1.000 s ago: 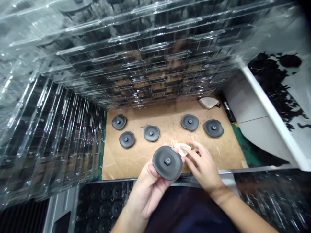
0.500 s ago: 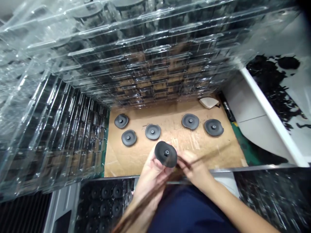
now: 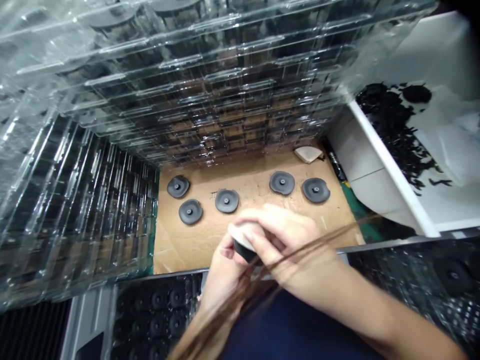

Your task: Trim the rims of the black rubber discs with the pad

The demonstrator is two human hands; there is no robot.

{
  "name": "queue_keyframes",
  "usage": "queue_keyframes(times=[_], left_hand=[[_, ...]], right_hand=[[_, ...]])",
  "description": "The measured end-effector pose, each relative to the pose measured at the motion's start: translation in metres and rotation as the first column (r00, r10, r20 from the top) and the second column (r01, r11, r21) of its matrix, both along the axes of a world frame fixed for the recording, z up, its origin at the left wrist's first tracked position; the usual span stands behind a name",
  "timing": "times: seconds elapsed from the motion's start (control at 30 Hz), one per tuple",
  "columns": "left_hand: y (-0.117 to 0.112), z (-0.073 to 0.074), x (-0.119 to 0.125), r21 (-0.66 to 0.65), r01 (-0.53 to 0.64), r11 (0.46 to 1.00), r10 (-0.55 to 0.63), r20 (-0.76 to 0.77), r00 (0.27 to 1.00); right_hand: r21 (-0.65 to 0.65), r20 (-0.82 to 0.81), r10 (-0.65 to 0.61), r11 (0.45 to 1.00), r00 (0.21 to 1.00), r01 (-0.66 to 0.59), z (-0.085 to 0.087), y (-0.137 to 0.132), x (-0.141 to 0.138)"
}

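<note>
My left hand (image 3: 225, 267) is closed around a black rubber-looking disc (image 3: 244, 251), low over the near part of the cardboard. The disc is tilted, and its upper face looks pale; I cannot tell whether that is glare or something lying on it. Over it bends my right hand (image 3: 288, 240), its fingers gripping at the far and right side of the disc and hiding much of it. Similar dark round discs with a small central hub lie beyond on the cardboard: a left one (image 3: 178, 186), one nearer (image 3: 190, 212), a middle one (image 3: 227, 200) and two at right (image 3: 282, 183) (image 3: 316, 190).
Stacked clear plastic trays (image 3: 225, 90) wall the back and left. A pale wedge-shaped piece (image 3: 308, 154) lies at the cardboard's (image 3: 176, 250) back right. At right, a white bin (image 3: 393, 170) holds black scraps (image 3: 390, 125). Strands of hair cross the view. A tray of discs (image 3: 157, 315) sits below left.
My right hand has moved left and up over the disc, from its right edge to across its top. The disc has tilted from facing me. The whole view has shifted slightly.
</note>
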State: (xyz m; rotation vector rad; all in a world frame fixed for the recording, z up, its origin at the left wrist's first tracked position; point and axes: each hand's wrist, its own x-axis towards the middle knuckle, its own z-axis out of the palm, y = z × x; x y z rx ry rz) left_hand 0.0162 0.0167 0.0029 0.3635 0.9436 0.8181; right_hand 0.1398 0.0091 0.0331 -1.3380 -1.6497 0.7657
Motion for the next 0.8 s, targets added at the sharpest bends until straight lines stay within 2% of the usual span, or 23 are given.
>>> queue_keyframes(times=[0.07,0.1,0.2,0.23,0.33,0.4,0.5,0.57,0.73,0.8], left_hand=[[0.001,0.003,-0.002,-0.005,0.006,1.000,-0.006,-0.010,1.000],[0.002,0.004,-0.004,-0.019,0.001,1.000,-0.001,-0.008,1.000],[0.003,0.005,-0.006,-0.067,-0.011,0.998,0.011,-0.002,1.000],[0.002,0.005,-0.005,-0.071,-0.005,0.997,0.005,0.002,1.000],[0.002,0.006,-0.001,-0.037,0.043,0.998,-0.042,0.019,0.999],[0.002,0.005,-0.002,-0.035,0.055,0.998,-0.054,0.039,0.998],[0.002,0.004,-0.006,-0.101,0.030,0.994,-0.023,0.069,0.997],[0.001,0.004,-0.007,-0.121,0.016,0.993,-0.007,0.078,0.997],[-0.003,0.009,0.004,-0.131,0.002,0.991,0.024,0.198,0.980],[-0.004,0.010,0.007,-0.137,0.006,0.991,0.024,0.214,0.977]], right_hand=[[0.101,-0.012,-0.062,0.993,0.998,0.063,-0.001,-0.003,-0.002],[0.107,-0.040,-0.038,0.993,0.998,0.042,-0.001,-0.005,-0.002],[-0.047,-0.107,0.115,0.992,0.988,-0.121,0.002,-0.010,0.001],[-0.069,-0.099,0.116,0.990,0.988,-0.123,0.002,-0.009,0.001],[0.066,-0.018,-0.049,0.997,0.999,0.050,0.002,-0.003,-0.001],[0.109,-0.023,-0.064,0.992,0.998,0.066,0.002,-0.004,-0.002],[-0.067,-0.077,0.125,0.989,0.989,-0.130,0.007,-0.015,0.008],[-0.166,-0.072,0.147,0.974,0.986,-0.157,0.013,-0.024,0.021],[-0.209,0.110,0.064,0.977,0.992,-0.040,0.021,-0.033,0.042],[-0.111,0.230,-0.038,0.992,0.972,0.065,0.020,-0.029,0.038]])
